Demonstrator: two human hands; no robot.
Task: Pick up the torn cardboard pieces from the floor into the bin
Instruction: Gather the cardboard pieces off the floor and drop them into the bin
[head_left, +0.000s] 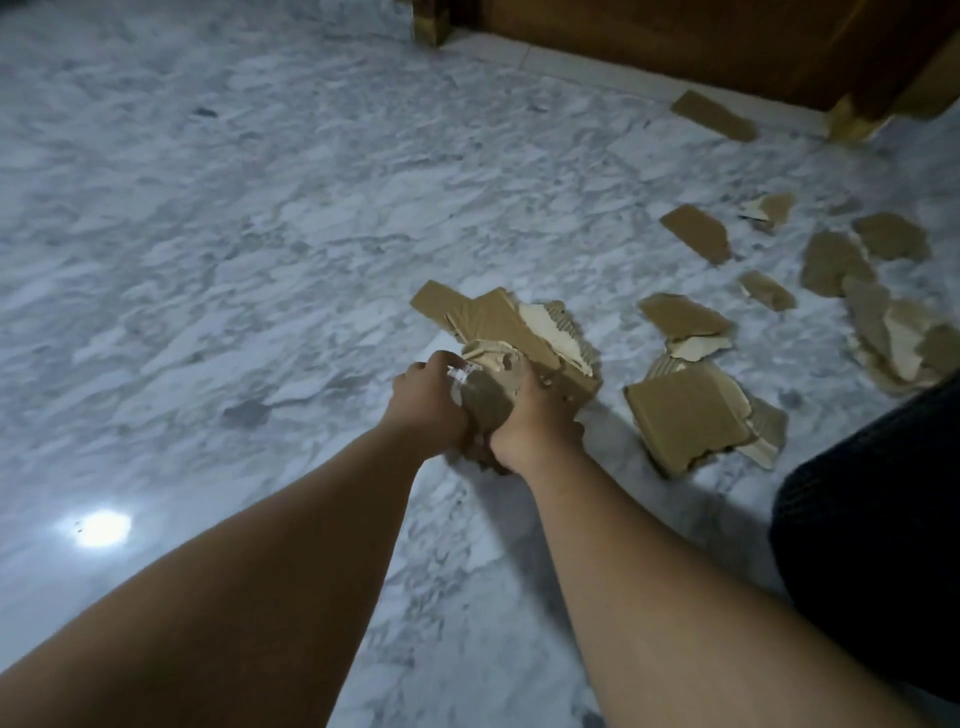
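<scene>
A bundle of torn brown cardboard pieces (511, 332) is held just above the marble floor, in the middle of the view. My left hand (426, 400) grips its left side and my right hand (535, 415) grips its right side, both shut on the bundle. More torn pieces lie loose on the floor to the right: a large one (685, 415), a slim one (696, 231), a heap (883, 322) and a far strip (714, 115). No bin is in view.
Dark wooden furniture (675, 47) with pale legs (852, 122) stands along the far edge. A dark clothed knee (872, 530) fills the right foreground. A lamp glare (101, 527) shines on the white-grey marble floor (208, 234) at the left.
</scene>
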